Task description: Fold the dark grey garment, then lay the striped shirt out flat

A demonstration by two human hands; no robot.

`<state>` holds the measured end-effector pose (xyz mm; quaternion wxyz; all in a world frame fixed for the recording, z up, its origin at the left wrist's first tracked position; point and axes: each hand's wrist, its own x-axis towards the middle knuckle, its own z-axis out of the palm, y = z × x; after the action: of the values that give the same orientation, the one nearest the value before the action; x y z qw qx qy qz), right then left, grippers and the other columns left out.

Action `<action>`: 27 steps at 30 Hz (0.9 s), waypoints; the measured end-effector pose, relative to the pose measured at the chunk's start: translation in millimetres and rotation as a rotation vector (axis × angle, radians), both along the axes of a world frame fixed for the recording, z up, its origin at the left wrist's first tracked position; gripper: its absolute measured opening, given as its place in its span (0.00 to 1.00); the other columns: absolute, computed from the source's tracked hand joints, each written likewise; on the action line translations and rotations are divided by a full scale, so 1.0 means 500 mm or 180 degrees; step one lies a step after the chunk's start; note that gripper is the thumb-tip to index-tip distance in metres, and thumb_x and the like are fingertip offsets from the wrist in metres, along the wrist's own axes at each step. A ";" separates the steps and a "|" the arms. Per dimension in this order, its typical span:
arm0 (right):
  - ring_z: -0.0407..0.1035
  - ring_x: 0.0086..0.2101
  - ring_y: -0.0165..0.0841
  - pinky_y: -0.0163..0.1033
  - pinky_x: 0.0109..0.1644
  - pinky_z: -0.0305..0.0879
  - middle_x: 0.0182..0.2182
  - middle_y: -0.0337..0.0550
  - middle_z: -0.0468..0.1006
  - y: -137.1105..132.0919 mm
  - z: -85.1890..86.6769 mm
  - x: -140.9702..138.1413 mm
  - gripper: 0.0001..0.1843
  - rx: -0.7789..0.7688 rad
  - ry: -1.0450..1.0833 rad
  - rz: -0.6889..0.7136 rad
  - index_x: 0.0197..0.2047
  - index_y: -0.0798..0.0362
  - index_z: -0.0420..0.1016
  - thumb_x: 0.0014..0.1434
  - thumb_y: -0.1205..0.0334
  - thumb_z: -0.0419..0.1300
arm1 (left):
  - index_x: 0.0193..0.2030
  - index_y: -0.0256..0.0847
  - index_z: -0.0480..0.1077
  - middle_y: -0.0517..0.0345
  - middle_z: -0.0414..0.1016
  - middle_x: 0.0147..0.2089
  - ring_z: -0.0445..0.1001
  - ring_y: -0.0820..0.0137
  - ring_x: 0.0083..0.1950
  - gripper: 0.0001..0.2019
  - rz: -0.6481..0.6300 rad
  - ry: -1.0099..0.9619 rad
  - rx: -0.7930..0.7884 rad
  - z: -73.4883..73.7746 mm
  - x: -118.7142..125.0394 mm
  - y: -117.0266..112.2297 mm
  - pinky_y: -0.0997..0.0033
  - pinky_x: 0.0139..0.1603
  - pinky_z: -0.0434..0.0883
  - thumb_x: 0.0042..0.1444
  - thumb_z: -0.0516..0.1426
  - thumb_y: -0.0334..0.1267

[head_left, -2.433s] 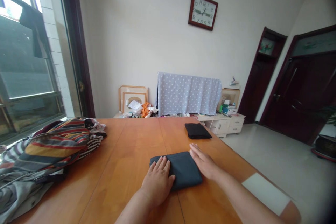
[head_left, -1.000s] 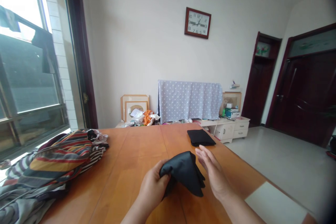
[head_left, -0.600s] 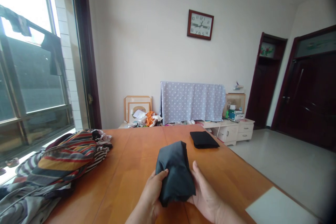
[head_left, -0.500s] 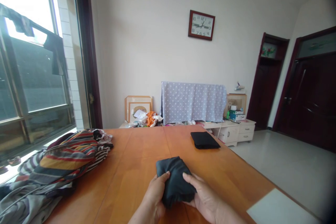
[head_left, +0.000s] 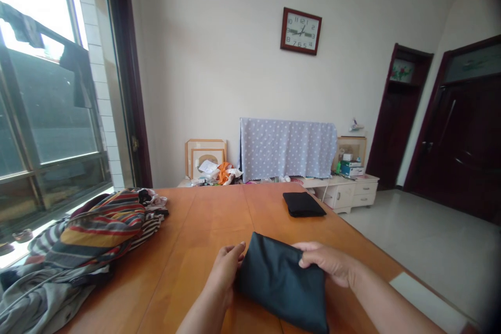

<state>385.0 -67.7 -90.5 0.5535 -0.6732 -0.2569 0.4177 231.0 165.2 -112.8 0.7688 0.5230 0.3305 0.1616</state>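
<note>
A folded dark grey-blue cloth (head_left: pixel 284 284) lies in front of me on the wooden table (head_left: pixel 203 224), spread flatter and wider toward my near right. My left hand (head_left: pixel 227 271) grips its left edge, fingers curled onto the fabric. My right hand (head_left: pixel 326 261) pinches the cloth's upper right corner. A second folded black cloth (head_left: pixel 303 203) rests farther back on the table, to the right, untouched.
A heap of striped and grey clothes (head_left: pixel 82 235) covers the table's left side by the window (head_left: pixel 43 109). The table's right edge drops to a tiled floor (head_left: pixel 426 240). Beyond the far edge stand a low cabinet (head_left: pixel 348 190), a dotted cover (head_left: pixel 287 148) and picture frames (head_left: pixel 205 156).
The cloth was pressed flat, then lifted and bunched between both hands. Now it is back down on the table, opened wider, with my right hand moved out to its right corner.
</note>
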 end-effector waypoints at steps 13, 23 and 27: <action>0.70 0.56 0.42 0.47 0.62 0.64 0.56 0.48 0.77 -0.007 -0.074 -0.020 0.25 0.0112 -0.2543 -0.1798 0.55 0.48 0.75 0.61 0.44 0.54 | 0.30 0.39 0.71 0.56 0.72 0.30 0.71 0.67 0.33 0.30 -0.0679 0.0452 0.2242 0.000 -0.004 0.006 0.72 0.31 0.64 0.50 0.54 0.69; 0.68 0.59 0.42 0.48 0.64 0.62 0.58 0.51 0.74 -0.023 -0.141 -0.041 0.29 -0.0322 -0.2334 -0.1951 0.62 0.51 0.68 0.58 0.54 0.55 | 0.30 0.43 0.64 0.62 0.69 0.28 0.71 0.70 0.32 0.12 -0.1074 0.0513 0.2598 -0.032 0.014 -0.015 0.75 0.29 0.61 0.55 0.57 0.48; 0.71 0.56 0.41 0.48 0.61 0.65 0.56 0.52 0.76 -0.022 -0.117 -0.039 0.28 -0.0268 -0.2567 -0.1911 0.62 0.53 0.68 0.60 0.55 0.53 | 0.40 0.43 0.66 0.58 0.75 0.34 0.75 0.66 0.35 0.11 -0.0836 0.0788 0.2895 -0.015 -0.001 -0.020 0.71 0.32 0.66 0.58 0.56 0.47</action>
<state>365.3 -78.5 -149.0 0.4784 -0.8469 -0.2283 -0.0432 230.4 155.0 -120.4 0.4313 0.8584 0.2465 0.1279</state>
